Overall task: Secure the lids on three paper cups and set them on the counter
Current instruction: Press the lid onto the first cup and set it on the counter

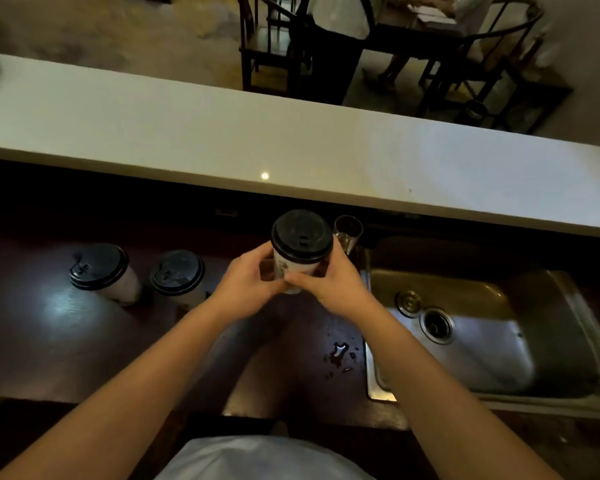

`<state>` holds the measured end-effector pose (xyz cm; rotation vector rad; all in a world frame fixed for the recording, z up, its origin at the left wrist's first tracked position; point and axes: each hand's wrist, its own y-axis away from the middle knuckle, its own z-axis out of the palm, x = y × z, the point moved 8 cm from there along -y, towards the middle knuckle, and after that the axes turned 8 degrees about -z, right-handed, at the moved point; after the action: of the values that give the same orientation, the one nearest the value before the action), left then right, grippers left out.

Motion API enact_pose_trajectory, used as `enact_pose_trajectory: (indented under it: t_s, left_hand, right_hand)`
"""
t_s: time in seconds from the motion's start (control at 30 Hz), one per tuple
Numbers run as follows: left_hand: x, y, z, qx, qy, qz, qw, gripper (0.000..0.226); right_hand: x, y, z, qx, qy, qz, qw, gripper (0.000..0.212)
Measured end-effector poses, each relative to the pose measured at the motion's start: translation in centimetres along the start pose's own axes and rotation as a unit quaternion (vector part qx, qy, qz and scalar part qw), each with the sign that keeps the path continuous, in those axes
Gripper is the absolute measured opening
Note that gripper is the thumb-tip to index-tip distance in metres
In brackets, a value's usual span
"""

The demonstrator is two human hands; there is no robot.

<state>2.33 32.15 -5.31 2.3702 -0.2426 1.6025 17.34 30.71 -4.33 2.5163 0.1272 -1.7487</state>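
Observation:
A white paper cup (291, 266) with a black lid (301, 236) is held above the dark lower counter (49, 341). My left hand (248, 284) wraps its left side and my right hand (333, 284) grips its right side; the fingers of both meet in front of the cup. Two more white paper cups with black lids stand on the dark counter to the left: one far left (99, 271), one nearer my hands (178, 278). The raised light counter (291, 147) runs across the view behind them.
A steel sink (482, 341) with its drain (438, 324) lies to the right. A clear glass (347, 232) stands just right of the held cup. Spilled drops (339, 353) wet the dark counter near the sink. Chairs and a person stand beyond the light counter.

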Motion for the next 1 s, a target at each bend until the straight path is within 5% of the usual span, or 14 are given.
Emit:
enact_pose_trajectory:
  t_s: [0.27, 0.43, 0.77, 1.0]
  left_hand:
    - [6.1, -4.8, -4.4, 0.055, -0.017, 0.051, 0.997, 0.041]
    - [7.7, -8.3, -5.1, 0.080, -0.033, 0.051, 0.995, 0.050]
    - [8.6, -12.1, -4.9, 0.111, -0.077, 0.022, 0.991, 0.045]
    - [8.4, -13.3, -5.0, 0.113, -0.084, 0.025, 0.990, 0.041]
  right_hand:
    - [-6.1, -5.8, -2.7, 0.061, 0.042, -0.060, 0.995, 0.074]
    - [-8.4, -8.6, -3.9, 0.086, 0.064, -0.075, 0.991, 0.066]
    - [-7.7, -12.4, -5.4, 0.106, 0.140, -0.048, 0.983, 0.027]
    - [-6.8, -13.2, -5.5, 0.095, 0.134, -0.037, 0.986, 0.028]
